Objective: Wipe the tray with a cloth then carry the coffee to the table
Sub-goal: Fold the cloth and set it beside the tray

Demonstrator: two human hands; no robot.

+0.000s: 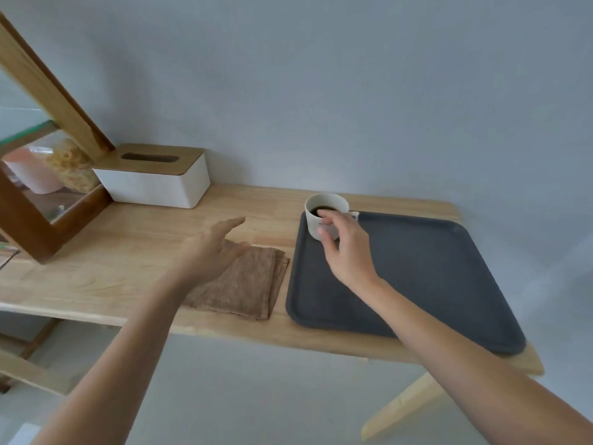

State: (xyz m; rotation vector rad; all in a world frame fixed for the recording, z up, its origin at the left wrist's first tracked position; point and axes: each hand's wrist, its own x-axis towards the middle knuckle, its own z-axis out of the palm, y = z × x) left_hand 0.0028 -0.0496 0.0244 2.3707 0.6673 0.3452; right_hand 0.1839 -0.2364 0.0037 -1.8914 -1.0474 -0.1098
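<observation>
The coffee cup (326, 213) stands in the far-left corner of the dark tray (426, 277) on the desk (128, 252). The right hand (345, 248) grips the cup with its fingers around the near side. The left hand (213, 248) hovers open, fingers spread, above the folded brown cloth (244, 287) left of the tray.

White tissue box (157, 179) — wooden-framed cabinet (41, 187) beside.

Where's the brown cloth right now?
The cloth lies folded on the wooden table, just left of the dark tray, partly under the open left hand.
</observation>
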